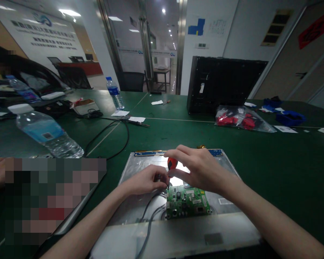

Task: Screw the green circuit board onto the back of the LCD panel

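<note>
At the upper left corner of a green circuit board [187,203], a red-and-black screwdriver [172,164] stands upright, its handle grasped from above between the thumb and fingers of the right hand [198,167]. The left hand [148,180] curls in just beside the shaft, fingertips bunched by the same corner; whether they pinch anything, I cannot tell. The board lies on a silvery panel [132,169], with grey cables [149,230] running from its left side. A narrow blue strip [216,152] lines the panel's far edge. Beyond, on the green table [280,172], a bag of red pieces [243,119] lies by a black casing [228,84]; a water bottle [50,133] stands left.
</note>
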Available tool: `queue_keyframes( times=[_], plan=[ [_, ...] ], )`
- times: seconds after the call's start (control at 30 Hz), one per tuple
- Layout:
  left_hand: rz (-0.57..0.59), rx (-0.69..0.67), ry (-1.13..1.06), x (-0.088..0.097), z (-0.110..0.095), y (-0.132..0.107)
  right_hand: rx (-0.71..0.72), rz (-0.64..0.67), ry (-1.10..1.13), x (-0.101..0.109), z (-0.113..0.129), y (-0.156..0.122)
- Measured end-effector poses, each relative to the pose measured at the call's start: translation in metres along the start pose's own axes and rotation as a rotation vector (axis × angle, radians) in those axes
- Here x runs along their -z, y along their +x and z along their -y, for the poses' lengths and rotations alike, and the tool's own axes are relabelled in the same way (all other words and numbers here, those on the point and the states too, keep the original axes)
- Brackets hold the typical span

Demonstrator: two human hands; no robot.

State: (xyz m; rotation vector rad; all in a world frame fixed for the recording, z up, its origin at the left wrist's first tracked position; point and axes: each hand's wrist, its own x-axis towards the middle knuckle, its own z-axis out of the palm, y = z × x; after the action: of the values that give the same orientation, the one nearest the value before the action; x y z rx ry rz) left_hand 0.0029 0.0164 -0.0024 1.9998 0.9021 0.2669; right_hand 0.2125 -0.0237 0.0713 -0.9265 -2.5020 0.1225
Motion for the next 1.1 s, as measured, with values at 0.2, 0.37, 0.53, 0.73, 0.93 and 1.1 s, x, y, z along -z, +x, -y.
queue_keyframes(
  times=[0.2,0.37,0.53,0.73,0.93,1.1],
  plan=[
    [0.035,-0.018,-0.016,0.0,0.004,0.002,0.026,-0.026,0.126,0.003,0.001,0.0],
    [0.024,-0.009,-0.024,0.001,0.001,0.001,-0.009,-0.044,0.022,-0.001,-0.001,0.0],
    [0.026,-0.017,-0.023,0.001,0.002,0.001,-0.001,-0.054,-0.029,-0.001,-0.001,0.0],
    [0.042,-0.026,-0.013,-0.001,0.009,0.003,-0.002,-0.045,0.072,0.001,0.0,0.0],
    [0.019,-0.018,-0.018,0.0,0.001,0.001,0.002,-0.077,-0.009,-0.003,0.0,0.0],
    [0.009,-0.041,-0.07,-0.001,-0.001,0.0,0.014,-0.091,-0.084,-0.006,-0.001,0.001]
  ],
)
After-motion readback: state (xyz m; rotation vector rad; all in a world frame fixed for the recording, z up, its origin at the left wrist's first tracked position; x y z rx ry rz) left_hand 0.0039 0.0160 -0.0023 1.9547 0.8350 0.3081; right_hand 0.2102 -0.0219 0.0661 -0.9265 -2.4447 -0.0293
